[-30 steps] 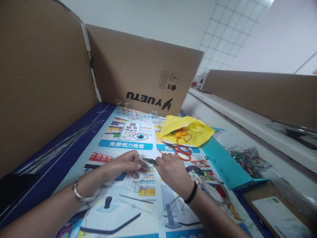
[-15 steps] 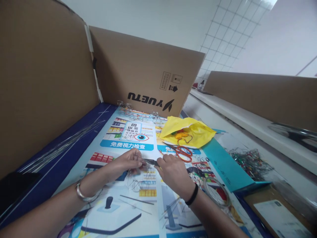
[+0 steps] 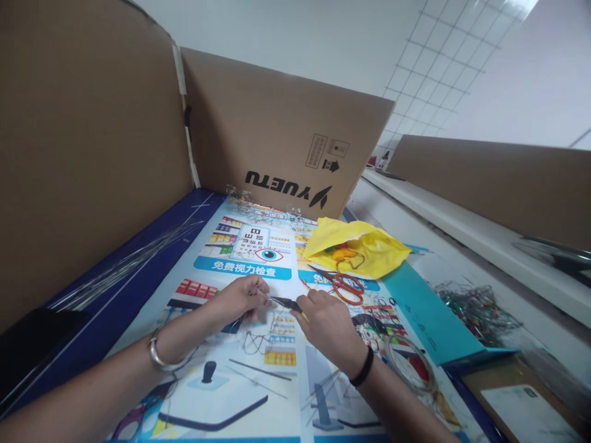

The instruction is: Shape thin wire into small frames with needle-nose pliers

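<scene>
Between the two hands, over the printed sheet (image 3: 221, 397), thin wire (image 3: 255, 342) trails in loose loops below the left hand (image 3: 247, 298), so I judge the wire work under way and unfinished, its exact stage too fine to tell. The left fingers appear pinched on the wire at the tips of the pliers (image 3: 287, 303), which the right hand (image 3: 325, 321) grips, knuckles up, both forearms angled inward. Beyond it, orange-handled scissors (image 3: 349, 288) lie unused beside the yellow bag (image 3: 388, 249).

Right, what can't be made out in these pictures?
In the head view:
- Dark-tipped tool: handles mostly hidden by the right hand.
- Left hand: anything it pinches, too small and blurred.
- Yellow bag: deeper contents hidden by its front.
- White label: print too blurred.
- Poster: cut off by bottom edge.
</scene>
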Available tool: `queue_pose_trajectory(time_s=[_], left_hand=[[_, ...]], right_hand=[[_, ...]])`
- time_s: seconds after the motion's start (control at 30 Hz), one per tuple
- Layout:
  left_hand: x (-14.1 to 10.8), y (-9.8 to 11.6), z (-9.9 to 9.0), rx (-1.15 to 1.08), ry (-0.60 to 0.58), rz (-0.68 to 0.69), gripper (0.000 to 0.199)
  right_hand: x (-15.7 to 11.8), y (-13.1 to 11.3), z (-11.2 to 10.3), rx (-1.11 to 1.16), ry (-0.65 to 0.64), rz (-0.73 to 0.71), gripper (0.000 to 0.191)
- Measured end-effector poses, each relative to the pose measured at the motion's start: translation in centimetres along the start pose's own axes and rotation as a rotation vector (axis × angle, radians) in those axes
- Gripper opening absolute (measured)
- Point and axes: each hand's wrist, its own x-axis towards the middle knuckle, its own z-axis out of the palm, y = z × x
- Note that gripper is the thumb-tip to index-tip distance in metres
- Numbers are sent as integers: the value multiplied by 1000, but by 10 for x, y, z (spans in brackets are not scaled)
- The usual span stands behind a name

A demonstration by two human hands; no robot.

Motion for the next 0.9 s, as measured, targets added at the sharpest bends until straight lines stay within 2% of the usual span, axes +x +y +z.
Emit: queue_pose_trajectory(time_s=[0.1,0.4,0.9], left_hand=[[1,0,-1,4,51,6,15],[3,1,-1,-53,84,2,13],[4,-2,-5,-40,55,17,10]], right_hand=[[0,0,-1,5,-20,-8,16],[0,-2,4,-26,-29,-27,11],[0,-2,5,-41,-35,-38,10]])
